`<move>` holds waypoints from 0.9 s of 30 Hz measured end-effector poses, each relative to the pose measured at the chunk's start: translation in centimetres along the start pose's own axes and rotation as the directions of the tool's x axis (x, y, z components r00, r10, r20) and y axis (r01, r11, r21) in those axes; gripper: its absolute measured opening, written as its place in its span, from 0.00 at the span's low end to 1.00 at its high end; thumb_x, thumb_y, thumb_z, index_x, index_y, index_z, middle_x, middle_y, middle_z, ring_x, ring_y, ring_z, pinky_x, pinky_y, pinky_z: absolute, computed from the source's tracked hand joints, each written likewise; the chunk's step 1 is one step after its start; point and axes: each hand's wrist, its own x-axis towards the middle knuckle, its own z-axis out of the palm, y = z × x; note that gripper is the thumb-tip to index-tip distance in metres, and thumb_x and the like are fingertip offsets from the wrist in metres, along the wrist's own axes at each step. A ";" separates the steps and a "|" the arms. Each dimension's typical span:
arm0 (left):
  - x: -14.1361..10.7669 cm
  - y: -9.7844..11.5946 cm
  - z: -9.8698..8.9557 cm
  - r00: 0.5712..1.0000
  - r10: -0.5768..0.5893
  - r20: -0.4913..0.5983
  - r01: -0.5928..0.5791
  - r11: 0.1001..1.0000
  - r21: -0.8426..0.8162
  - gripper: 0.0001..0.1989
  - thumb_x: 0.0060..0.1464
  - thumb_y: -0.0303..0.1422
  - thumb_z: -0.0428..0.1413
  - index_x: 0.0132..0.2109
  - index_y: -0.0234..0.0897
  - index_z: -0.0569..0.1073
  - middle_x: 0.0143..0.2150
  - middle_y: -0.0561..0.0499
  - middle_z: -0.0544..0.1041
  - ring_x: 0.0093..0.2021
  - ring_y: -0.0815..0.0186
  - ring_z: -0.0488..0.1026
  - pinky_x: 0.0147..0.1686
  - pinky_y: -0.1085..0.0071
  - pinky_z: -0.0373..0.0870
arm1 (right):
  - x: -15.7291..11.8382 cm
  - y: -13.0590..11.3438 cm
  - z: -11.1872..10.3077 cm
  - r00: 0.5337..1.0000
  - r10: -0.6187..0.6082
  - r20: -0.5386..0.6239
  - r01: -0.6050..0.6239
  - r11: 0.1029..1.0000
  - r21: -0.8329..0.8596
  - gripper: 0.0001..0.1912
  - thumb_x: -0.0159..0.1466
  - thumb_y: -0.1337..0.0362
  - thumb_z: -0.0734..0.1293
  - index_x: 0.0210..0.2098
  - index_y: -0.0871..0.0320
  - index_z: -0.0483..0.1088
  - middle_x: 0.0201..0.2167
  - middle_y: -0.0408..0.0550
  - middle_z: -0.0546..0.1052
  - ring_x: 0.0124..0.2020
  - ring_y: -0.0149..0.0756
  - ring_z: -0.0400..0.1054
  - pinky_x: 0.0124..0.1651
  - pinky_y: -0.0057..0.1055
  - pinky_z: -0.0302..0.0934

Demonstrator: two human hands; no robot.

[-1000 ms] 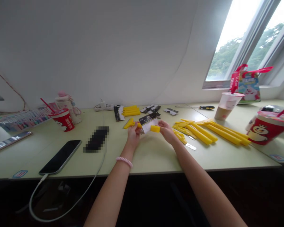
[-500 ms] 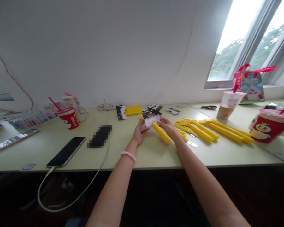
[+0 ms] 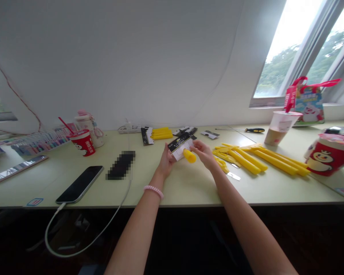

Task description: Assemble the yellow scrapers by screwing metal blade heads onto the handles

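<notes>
My left hand holds the left edge of a black and white card, fingers closed on it. A yellow handle sticks out from the card's front, its end turned towards me. My right hand pinches at the card's right edge, just beside the yellow handle; exactly what its fingertips grip is hard to make out. Right of my hands lie several yellow handles, with flat yellow pieces and a metal blade near them. More yellow handles rest at the back, beside black and white cards.
On the left are a phone with a white cable, a red cup, a bottle and pens. A screwdriver, a drink cup and a red bucket cup stand or lie right.
The card has tilted in my hands, showing more of its black header. The yellow handle has swung from pointing down-right to pointing more towards me, and looks shorter.
</notes>
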 end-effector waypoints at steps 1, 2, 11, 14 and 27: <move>0.1 0.0 -0.1 1.000 0.016 0.008 -0.016 1.000 -0.001 0.29 0.49 0.51 0.48 0.54 0.39 0.66 0.52 0.45 0.70 0.50 0.58 0.68 0.46 0.64 0.66 | 0.0 0.0 0.0 1.000 -0.012 0.008 0.012 1.000 -0.003 0.15 0.49 0.58 0.69 0.34 0.57 0.66 0.26 0.42 0.71 0.29 0.31 0.65 0.37 0.30 0.62; 0.2 0.0 -0.2 0.999 0.038 0.024 -0.038 0.999 -0.006 0.29 0.49 0.50 0.48 0.54 0.39 0.65 0.52 0.45 0.69 0.49 0.58 0.68 0.46 0.64 0.66 | -0.1 -0.1 0.0 0.999 -0.028 0.019 0.028 1.000 -0.005 0.15 0.50 0.58 0.69 0.34 0.57 0.66 0.27 0.43 0.70 0.30 0.31 0.65 0.37 0.30 0.62; -0.1 0.6 -0.4 0.988 0.153 -0.027 -0.155 0.985 -0.078 0.22 0.47 0.36 0.56 0.51 0.38 0.67 0.41 0.47 0.75 0.42 0.63 0.72 0.45 0.65 0.65 | -0.4 -0.9 0.3 0.991 -0.101 0.090 0.097 0.994 0.049 0.11 0.50 0.59 0.69 0.29 0.57 0.65 0.29 0.44 0.70 0.34 0.33 0.66 0.42 0.33 0.61; 0.0 0.5 -0.6 0.982 0.175 -0.067 -0.180 0.980 -0.088 0.19 0.46 0.34 0.58 0.47 0.36 0.70 0.33 0.50 0.75 0.37 0.66 0.72 0.42 0.68 0.66 | -0.4 -0.4 0.4 0.989 -0.105 0.106 0.102 0.994 0.034 0.11 0.51 0.58 0.69 0.28 0.57 0.65 0.29 0.44 0.71 0.34 0.34 0.66 0.42 0.34 0.61; 0.2 0.4 -0.9 0.985 0.139 -0.102 -0.140 0.990 -0.007 0.23 0.44 0.52 0.52 0.40 0.40 0.71 0.22 0.55 0.69 0.24 0.70 0.69 0.29 0.72 0.66 | -0.3 0.6 0.3 0.976 -0.169 0.136 0.182 0.979 -0.088 0.05 0.54 0.63 0.65 0.29 0.58 0.65 0.30 0.44 0.70 0.35 0.34 0.65 0.42 0.34 0.61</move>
